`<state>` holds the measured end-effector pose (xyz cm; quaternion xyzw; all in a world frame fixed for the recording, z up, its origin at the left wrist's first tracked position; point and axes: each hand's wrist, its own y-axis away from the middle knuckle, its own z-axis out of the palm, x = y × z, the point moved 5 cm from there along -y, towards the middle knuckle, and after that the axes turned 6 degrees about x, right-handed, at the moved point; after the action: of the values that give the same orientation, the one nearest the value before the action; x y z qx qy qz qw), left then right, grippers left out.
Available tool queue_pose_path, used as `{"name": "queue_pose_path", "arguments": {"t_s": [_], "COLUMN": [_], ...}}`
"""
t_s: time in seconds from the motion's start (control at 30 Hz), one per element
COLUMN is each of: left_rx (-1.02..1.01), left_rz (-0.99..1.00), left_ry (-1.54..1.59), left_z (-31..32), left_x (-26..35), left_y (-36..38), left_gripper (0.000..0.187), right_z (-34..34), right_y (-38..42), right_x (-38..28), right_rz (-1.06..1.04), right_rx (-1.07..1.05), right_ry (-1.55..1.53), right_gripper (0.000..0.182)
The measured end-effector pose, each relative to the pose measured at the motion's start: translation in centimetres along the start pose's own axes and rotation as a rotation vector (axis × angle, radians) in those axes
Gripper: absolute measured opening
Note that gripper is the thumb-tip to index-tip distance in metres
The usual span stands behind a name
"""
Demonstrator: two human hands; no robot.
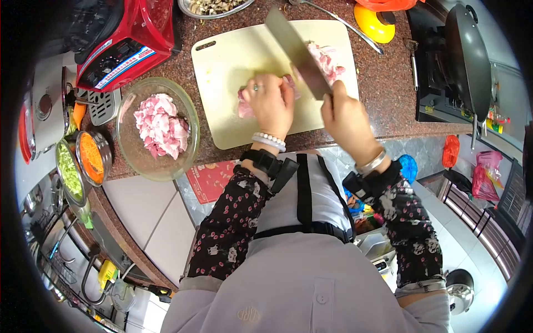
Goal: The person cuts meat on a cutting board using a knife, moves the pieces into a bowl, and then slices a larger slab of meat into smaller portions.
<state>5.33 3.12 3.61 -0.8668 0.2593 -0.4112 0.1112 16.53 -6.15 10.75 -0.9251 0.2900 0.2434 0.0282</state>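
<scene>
A pale cutting board [227, 72] lies on the counter in front of me. My left hand [270, 102], fingers curled down, presses on a piece of raw meat [245, 108] that shows at both sides of the hand. My right hand [345, 115] grips the handle of a cleaver [300, 53]. Its broad blade slants up and to the left over the board, just right of the held meat. Beyond the blade is a small heap of cut meat [331, 62]. The blade hides part of the board.
Left of the board stands a glass bowl [195, 136] of meat chunks. Bowls of shredded carrot [91, 158] and chopped greens [70, 173] sit farther left, below a red appliance [130, 58]. A ladle [355, 29] and a yellow-capped container [375, 25] lie behind; a wok [469, 61] is at right.
</scene>
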Motion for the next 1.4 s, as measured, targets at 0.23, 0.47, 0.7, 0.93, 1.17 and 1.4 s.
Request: {"name": "queue_pose_path", "arguments": {"t_s": [0.23,0.47,0.7,0.93,1.17,1.4], "left_rx": [0.006,-0.01,-0.044,-0.052,-0.064,0.03], "left_rz": [0.137,0.122,0.126,0.151,-0.004,0.053], "left_ry": [-0.286,-0.227,-0.254,-0.245,0.135,-0.102], "left_z": [1.5,1.8,1.5,1.5,0.6,0.3], "left_x": [0.2,-0.1,-0.1,-0.3,-1.0,0.2], "left_y": [0.0,0.5,-0.1,0.3,0.6,0.4], "left_gripper": [0.014,0.017,0.019,0.017,0.007,0.011], "right_z": [1.9,4.0,2.8,5.1,1.7,2.3], "right_y": [4.5,2.8,7.3,-0.2,-3.3,1.5], "right_x": [-0.6,0.2,1.4,-1.2,4.0,-1.5], "right_rz": [0.093,0.099,0.085,-0.091,0.073,0.05], "right_rx": [-0.123,-0.062,-0.188,-0.07,0.09,-0.095], "right_ry": [0.061,0.049,0.279,0.282,-0.058,0.035], "right_gripper": [0.021,0.021,0.02,0.019,0.02,0.016]}}
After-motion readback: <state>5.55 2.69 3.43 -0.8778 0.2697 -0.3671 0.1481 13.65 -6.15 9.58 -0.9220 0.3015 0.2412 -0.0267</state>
